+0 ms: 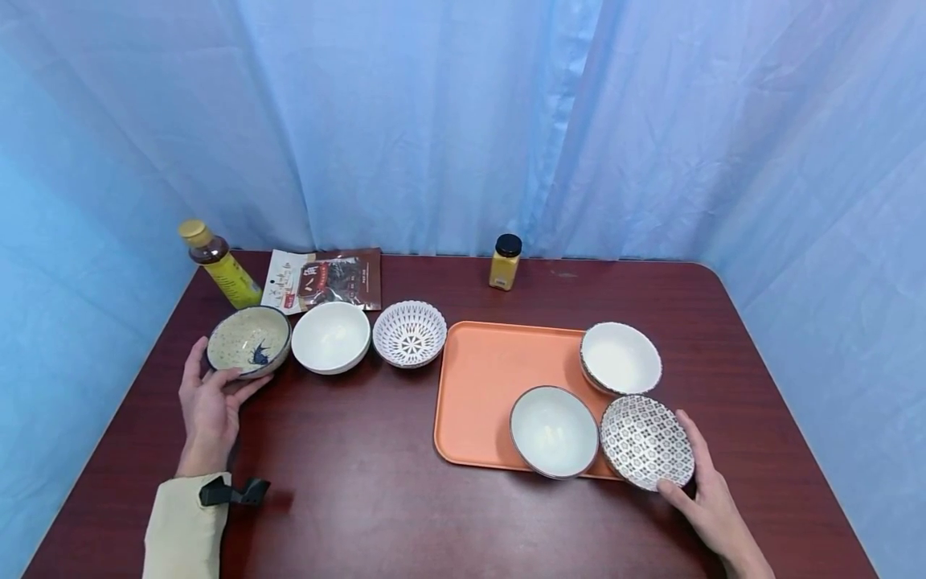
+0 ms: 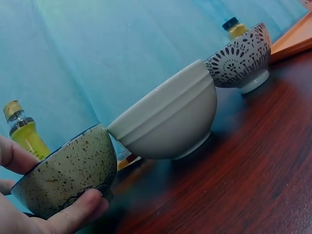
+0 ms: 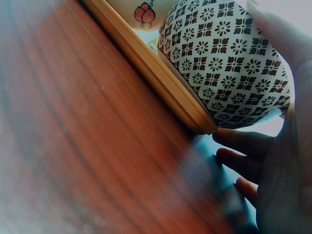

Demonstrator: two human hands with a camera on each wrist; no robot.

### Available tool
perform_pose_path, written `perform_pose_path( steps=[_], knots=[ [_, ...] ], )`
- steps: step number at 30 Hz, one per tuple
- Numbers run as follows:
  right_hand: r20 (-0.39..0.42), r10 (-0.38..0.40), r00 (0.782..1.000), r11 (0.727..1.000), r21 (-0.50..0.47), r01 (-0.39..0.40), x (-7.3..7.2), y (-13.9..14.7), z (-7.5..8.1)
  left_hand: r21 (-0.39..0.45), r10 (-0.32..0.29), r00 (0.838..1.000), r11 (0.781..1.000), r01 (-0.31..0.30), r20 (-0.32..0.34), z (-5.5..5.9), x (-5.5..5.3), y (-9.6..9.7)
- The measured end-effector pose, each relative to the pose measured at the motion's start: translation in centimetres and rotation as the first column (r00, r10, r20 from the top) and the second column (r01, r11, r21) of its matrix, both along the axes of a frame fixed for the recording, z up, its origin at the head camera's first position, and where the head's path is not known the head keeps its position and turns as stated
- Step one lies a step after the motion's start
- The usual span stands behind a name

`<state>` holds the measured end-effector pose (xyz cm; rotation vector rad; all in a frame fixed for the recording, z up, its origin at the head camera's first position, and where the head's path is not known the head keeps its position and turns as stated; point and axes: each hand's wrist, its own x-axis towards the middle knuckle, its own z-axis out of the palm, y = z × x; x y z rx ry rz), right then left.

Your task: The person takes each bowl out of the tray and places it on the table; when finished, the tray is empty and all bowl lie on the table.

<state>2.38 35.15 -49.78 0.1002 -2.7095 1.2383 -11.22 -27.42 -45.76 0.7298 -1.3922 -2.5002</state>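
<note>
My left hand (image 1: 210, 402) grips a speckled beige bowl (image 1: 249, 334) with a blue fish-like mark inside, at the table's left. In the left wrist view, the thumb lies low on the speckled wall and a finger is at the rim. Right beside that bowl stands a plain white bowl (image 2: 168, 114), then a bowl with a dark petal pattern (image 1: 410, 334). At the right, my right hand (image 1: 698, 474) holds a black-and-white flower-patterned bowl (image 1: 646, 442) between thumb and fingers. This bowl sits over the front right corner of the orange tray (image 1: 477, 394).
On the tray's right part are a pale bowl with a dark rim (image 1: 554, 432) and a white bowl (image 1: 620, 358). Behind the left bowls are a yellow-capped bottle (image 1: 227, 269) and food packets (image 1: 336, 281). A black-lidded jar (image 1: 505, 263) stands near the blue curtain (image 1: 434, 121).
</note>
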Motion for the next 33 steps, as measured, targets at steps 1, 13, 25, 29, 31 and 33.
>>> perform_pose_path(
  steps=[1, 13, 25, 29, 31, 33],
  knots=[
    [-0.003, 0.002, 1.0, 1.0, -0.003, -0.002, -0.01, 0.02, -0.02, -0.002, -0.001, 1.0, 1.0, 0.001, -0.002, -0.06, 0.0, 0.01],
    [-0.004, 0.002, 1.0, 1.0, 0.0, -0.002, 0.01, -0.11, 0.17, -0.005, -0.01, 1.0, 1.0, 0.01, 0.018, -0.46, -0.08, -0.07],
    [-0.009, -0.002, 1.0, 1.0, -0.002, 0.002, 0.01, -0.11, 0.14, -0.031, -0.047, 0.999, 0.998, 0.048, 0.024, -0.72, -0.24, -0.25],
    [-0.015, 0.003, 1.0, 1.0, -0.012, -0.004, -0.11, -0.07, 0.13, -0.048, -0.108, 0.994, 0.993, 0.108, 0.016, -0.77, -0.24, -0.44],
    [-0.012, 0.003, 1.0, 1.0, -0.013, -0.003, -0.12, -0.05, 0.09, -0.065, -0.15, 0.988, 0.986, 0.151, 0.024, -0.79, -0.19, -0.59],
    [-0.006, 0.0, 1.0, 1.0, -0.009, 0.0, -0.08, -0.03, 0.02, -0.081, -0.185, 0.982, 0.979, 0.187, 0.041, -0.82, -0.09, -0.75]
  ],
)
